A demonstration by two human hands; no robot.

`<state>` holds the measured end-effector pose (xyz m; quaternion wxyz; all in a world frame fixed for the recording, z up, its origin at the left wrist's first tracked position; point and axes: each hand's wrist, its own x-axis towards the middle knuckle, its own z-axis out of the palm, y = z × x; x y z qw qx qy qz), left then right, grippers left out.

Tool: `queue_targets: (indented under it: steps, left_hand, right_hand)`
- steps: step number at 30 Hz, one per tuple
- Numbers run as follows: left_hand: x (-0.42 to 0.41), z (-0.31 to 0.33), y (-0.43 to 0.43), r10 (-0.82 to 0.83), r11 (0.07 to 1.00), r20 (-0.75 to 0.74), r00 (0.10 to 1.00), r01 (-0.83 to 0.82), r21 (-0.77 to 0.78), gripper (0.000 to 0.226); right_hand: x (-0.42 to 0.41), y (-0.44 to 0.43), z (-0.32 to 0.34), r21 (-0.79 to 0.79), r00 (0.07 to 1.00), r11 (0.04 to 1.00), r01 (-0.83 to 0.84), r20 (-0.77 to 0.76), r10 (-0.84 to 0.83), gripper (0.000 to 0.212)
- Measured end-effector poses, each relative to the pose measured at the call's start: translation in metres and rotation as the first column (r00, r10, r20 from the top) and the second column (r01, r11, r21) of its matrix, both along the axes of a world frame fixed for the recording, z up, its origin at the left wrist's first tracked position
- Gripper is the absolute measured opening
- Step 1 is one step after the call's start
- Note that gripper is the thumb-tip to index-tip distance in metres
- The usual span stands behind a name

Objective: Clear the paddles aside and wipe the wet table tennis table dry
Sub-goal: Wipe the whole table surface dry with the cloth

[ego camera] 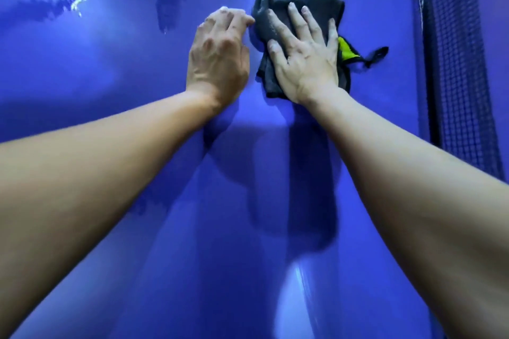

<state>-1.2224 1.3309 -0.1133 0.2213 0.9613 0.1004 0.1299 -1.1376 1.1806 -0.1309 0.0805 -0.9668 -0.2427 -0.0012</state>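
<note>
Along your right runs the net [457,77], a dark mesh with a pale band on its top edge, just beside the spot you are working on. Nothing lies between it and your hands. To your far left, water [68,5] sits on the blue bench [110,63] in ragged patches that glint under the light, and a darker streak [168,5] stands nearer the cloth. The bench top is smooth and glossy, and your arms throw shadows across it.

The cloth [275,5] lies on the bench between the streak and the net. It is grey, soft, finely woven and folded into a rough rectangle. A yellow-green patch [345,49] and a black loop [376,55] stick out at its right edge.

Your right hand [305,60] lies flat on the cloth with the fingers straight and spread wide, palm down. Your left hand [217,55] sits just beside it on the bench with the fingers bent. The tips reach the cloth's left edge, but whether they pinch it or only touch it cannot be told.
</note>
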Motion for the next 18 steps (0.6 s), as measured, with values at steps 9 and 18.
queue_targets:
  steps: [9, 18]
  left_hand:
    - [-0.262, -0.010, -0.052, -0.053, 0.985, -0.114, 0.992, 0.071, 0.160, 0.052]
    - [-0.422, -0.017, -0.067, 0.097, 0.979, -0.228, 0.969, -0.052, 0.196, 0.055]
  right_hand:
    - [-0.205, -0.050, -0.003, 0.036, 0.999, 0.998, -0.048, 0.004, 0.048, 0.056]
    - [-0.399, -0.099, 0.001, 0.062, 0.999, 0.997, -0.037, -0.009, 0.037, 0.054]
